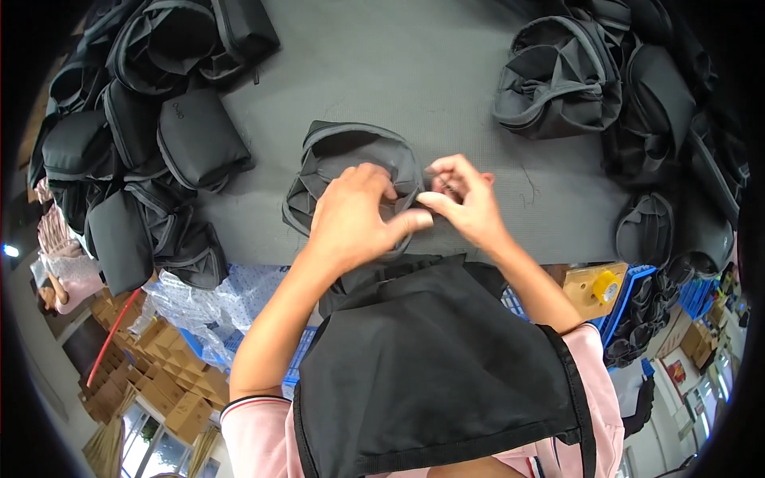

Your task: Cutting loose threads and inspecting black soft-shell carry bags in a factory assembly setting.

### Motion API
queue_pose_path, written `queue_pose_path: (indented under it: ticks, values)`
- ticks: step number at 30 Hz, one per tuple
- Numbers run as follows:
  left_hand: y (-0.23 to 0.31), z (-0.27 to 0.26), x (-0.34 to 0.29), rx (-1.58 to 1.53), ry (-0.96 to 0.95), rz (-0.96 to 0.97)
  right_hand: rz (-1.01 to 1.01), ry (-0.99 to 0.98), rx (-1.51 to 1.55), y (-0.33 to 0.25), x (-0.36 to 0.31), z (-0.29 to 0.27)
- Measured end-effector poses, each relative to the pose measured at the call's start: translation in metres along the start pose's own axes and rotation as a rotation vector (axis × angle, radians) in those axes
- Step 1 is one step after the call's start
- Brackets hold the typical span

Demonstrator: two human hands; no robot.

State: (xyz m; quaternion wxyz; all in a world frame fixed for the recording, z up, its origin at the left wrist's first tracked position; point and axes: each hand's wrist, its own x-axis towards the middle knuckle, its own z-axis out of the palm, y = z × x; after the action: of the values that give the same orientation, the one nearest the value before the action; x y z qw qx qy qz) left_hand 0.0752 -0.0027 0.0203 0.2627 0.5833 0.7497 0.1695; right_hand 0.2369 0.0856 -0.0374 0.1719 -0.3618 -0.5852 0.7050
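A dark grey zippered pouch (402, 151) lies unzipped in front of me on the grey tabletop, its lighter lining showing. My left hand (355, 211) reaches over its near side, fingers curled into the opening and thumb stretched toward the right rim. Beside that rim is my right hand (470, 203), its thumb and forefinger curled close to the pouch edge. Something small and dark shows within the curled right fingers, too blurred to name. The left fingertips are partly hidden inside the pouch.
Closed pouches (203, 139) are heaped at the left, and open pouches (562, 80) at the right. Beyond the table's near edge are clear plastic wrapping (199, 307), blue crates (629, 299) and a yellow tape roll (606, 287). Cardboard boxes (187, 410) stand lower left; another person (68, 275) is at far left.
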Motion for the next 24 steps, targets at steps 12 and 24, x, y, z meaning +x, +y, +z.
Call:
queue_pose_path:
  ticks: [12,24]
  values:
    - [-0.024,0.023,0.022,0.074,-0.183,-0.182,0.054,0.138,0.047,0.025,-0.005,0.028]
    - [-0.023,0.039,0.031,-0.043,-0.165,-0.255,0.434,0.101,0.331,0.032,0.003,0.015]
